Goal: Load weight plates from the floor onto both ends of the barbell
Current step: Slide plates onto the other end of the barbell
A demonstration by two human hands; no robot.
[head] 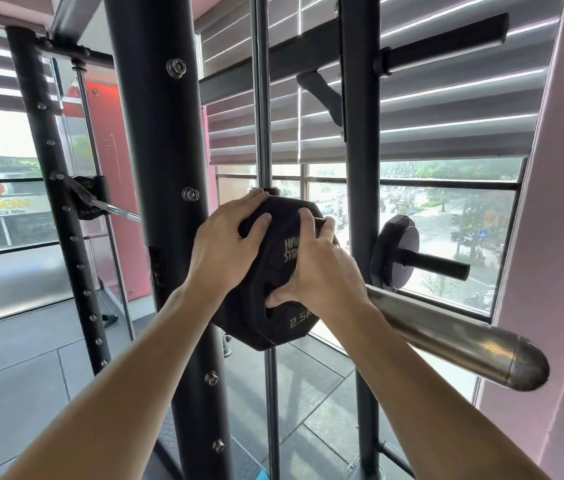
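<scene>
A black 2.5 kg weight plate [275,317] sits on the near steel sleeve of the barbell [453,336], which points at me to the lower right. My left hand [226,242] grips the plate's upper left edge. My right hand [322,268] lies on its face, thumb hooked into a cut-out. At the far left, the barbell's thin shaft [114,208] runs to another black plate [91,197] on the other end.
Thick black rack uprights [162,168] stand just left of the plate and behind it [360,150]. A small plate [394,252] hangs on a storage peg at the right. A pink wall [557,237] is close on the right, windows with blinds behind.
</scene>
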